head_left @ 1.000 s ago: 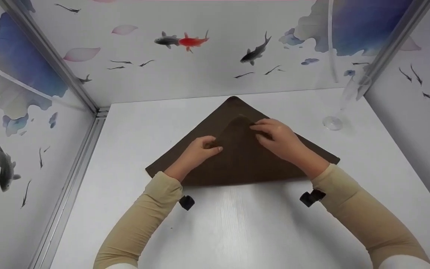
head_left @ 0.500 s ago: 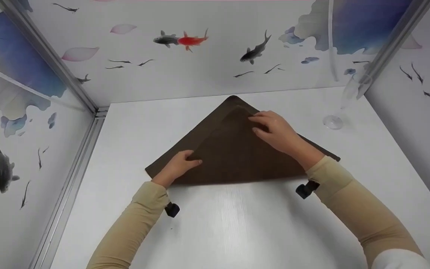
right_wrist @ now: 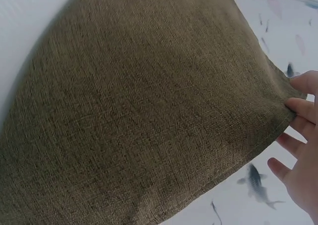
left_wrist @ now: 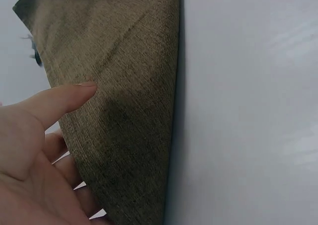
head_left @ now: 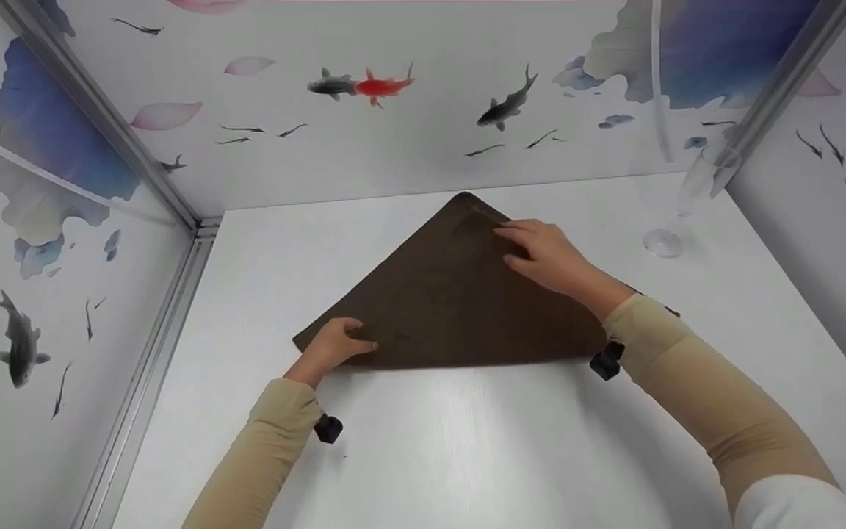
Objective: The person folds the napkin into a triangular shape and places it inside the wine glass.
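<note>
A dark brown cloth (head_left: 438, 294), folded into a triangle, lies on the white table (head_left: 423, 448) with its point toward the back wall. My right hand (head_left: 548, 253) pinches the upper layer near that point, and in the right wrist view the cloth's corner (right_wrist: 283, 93) is between its fingers. Down at the left corner is my left hand (head_left: 331, 345), thumb stretched over the cloth. In the left wrist view, that thumb (left_wrist: 64, 98) lies above the weave while the other fingers pass behind the edge, their tips hidden.
A clear stemmed glass (head_left: 664, 242) stands at the back right of the table. Walls (head_left: 393, 147) printed with fish and petals enclose the back and both sides. A metal rail (head_left: 144, 360) runs along the left edge.
My left hand has slid down and left along the cloth's edge to its left corner. The right hand has moved slightly up, and the upper layer now lies nearly over the lower one.
</note>
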### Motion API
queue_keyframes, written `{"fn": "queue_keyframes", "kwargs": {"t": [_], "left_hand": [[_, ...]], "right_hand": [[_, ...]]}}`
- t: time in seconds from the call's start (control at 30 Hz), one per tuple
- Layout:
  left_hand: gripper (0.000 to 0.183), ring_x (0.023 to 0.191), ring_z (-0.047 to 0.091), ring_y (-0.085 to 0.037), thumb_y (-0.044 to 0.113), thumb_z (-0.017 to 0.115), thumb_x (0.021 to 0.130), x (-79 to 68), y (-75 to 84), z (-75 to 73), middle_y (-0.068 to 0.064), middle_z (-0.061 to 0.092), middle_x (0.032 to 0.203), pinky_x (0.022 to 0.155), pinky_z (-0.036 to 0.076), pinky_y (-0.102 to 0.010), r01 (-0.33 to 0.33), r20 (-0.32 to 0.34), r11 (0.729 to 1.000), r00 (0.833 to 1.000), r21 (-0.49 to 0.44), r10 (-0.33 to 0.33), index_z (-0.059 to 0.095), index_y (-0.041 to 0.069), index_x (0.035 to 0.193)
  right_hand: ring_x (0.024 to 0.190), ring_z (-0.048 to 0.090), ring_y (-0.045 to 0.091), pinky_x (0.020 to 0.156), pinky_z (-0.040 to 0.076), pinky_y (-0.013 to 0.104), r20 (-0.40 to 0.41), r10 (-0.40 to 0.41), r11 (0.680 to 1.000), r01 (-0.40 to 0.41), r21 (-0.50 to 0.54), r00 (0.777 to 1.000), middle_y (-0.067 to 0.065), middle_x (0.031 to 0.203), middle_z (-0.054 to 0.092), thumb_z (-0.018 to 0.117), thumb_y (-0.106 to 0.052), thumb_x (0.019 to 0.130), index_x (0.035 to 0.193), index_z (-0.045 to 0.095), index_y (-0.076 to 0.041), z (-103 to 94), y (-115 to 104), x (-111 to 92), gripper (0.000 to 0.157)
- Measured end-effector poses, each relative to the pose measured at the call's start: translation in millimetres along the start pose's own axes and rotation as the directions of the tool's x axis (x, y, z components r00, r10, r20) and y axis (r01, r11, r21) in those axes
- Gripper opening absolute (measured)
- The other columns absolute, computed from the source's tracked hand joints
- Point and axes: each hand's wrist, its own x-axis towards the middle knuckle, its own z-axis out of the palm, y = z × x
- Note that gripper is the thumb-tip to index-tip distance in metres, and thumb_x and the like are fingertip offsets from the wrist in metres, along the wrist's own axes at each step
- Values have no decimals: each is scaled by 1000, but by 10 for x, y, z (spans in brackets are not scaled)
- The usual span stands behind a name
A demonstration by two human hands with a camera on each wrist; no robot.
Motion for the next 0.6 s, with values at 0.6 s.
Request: {"fn": "queue_keyframes", "kwargs": {"t": [0.6], "left_hand": [[27,90,55,-23,18,70,89,74,-213,-80,-12,62,101,82,48,-40,11,-65,1000,998,22,-10,64,-3,104]], "right_hand": [[141,28,36,111,21,57,171,169,985,-160,-62,971,15,155,31,54,-26,99,150,35,-3,297,358,426,58]]}}
